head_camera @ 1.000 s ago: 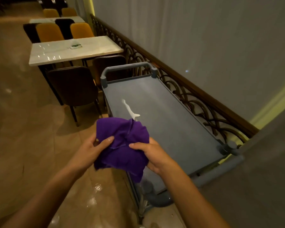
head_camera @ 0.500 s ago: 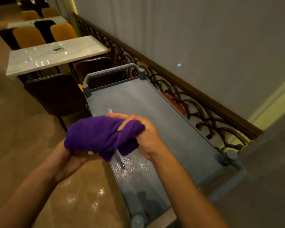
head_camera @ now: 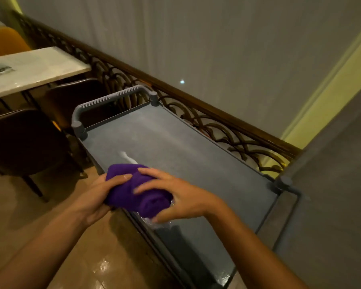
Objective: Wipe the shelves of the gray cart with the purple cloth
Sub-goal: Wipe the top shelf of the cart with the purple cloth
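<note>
Head view: the purple cloth (head_camera: 137, 187) is bunched into a thick roll and held at the near left edge of the gray cart (head_camera: 196, 155), over its top shelf (head_camera: 206, 163). The left hand (head_camera: 99, 195) grips the roll's left end, fingers closed around it with the thumb on top. The right hand (head_camera: 179, 197) cups the right end, fingers curled over the fabric. Holding it from both ends looks like a way to compact the cloth into a firm pad before pressing it down. A white streak (head_camera: 128, 157) lies on the shelf just beyond the cloth, likely the first target. Wet sheen shows under the right hand. Wiping seems barely begun; whether the cloth touches the shelf I cannot tell.
</note>
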Action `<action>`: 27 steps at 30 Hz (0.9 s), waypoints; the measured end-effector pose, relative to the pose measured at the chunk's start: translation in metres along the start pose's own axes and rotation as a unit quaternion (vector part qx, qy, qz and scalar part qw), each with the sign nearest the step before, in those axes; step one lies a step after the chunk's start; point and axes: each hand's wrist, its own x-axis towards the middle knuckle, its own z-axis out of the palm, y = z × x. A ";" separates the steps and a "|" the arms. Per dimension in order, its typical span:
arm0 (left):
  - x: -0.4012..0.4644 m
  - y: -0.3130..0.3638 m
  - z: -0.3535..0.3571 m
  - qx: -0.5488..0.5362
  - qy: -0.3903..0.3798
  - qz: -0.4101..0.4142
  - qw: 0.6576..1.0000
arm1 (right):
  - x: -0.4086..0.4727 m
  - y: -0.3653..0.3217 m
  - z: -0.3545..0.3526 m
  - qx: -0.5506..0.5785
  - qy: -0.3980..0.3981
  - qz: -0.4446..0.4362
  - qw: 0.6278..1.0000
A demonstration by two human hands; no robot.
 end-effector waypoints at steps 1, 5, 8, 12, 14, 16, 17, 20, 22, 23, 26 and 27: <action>0.003 0.007 -0.009 0.014 -0.015 0.007 1.000 | 0.002 -0.005 0.000 0.083 0.026 0.034 0.996; 0.017 0.035 -0.033 0.098 -0.128 -0.006 0.987 | 0.030 -0.013 0.011 0.302 0.276 0.118 0.905; 0.029 0.049 -0.038 0.077 -0.175 -0.009 0.981 | 0.064 -0.010 0.042 0.447 0.301 0.145 0.830; 0.059 0.060 -0.040 0.032 -0.144 0.013 0.989 | 0.077 -0.003 0.059 0.433 0.331 0.195 0.816; 0.078 0.064 -0.043 0.061 -0.152 0.014 0.986 | 0.082 0.005 0.051 0.392 0.386 0.216 0.807; 0.098 0.065 -0.042 0.105 -0.178 -0.006 0.978 | 0.085 0.013 0.036 0.399 0.445 0.206 0.774; 0.105 0.065 -0.040 0.122 -0.195 -0.022 0.973 | 0.084 0.017 0.028 0.400 0.456 0.198 0.770; 0.134 0.074 -0.036 0.190 -0.251 -0.049 0.948 | 0.083 0.032 -0.003 0.380 0.424 0.207 0.796; 0.154 0.087 -0.033 0.252 -0.286 -0.041 0.923 | 0.086 0.044 -0.023 0.368 0.376 0.218 0.822; 0.164 0.094 -0.029 0.285 -0.304 -0.043 0.908 | 0.089 0.049 -0.032 0.363 0.355 0.219 0.833; 0.188 0.110 -0.012 0.355 -0.360 -0.064 0.860 | 0.106 0.058 -0.057 0.329 0.302 0.229 0.865; 0.196 0.111 -0.006 0.367 -0.375 -0.068 0.848 | 0.111 0.060 -0.063 0.301 0.297 0.237 0.875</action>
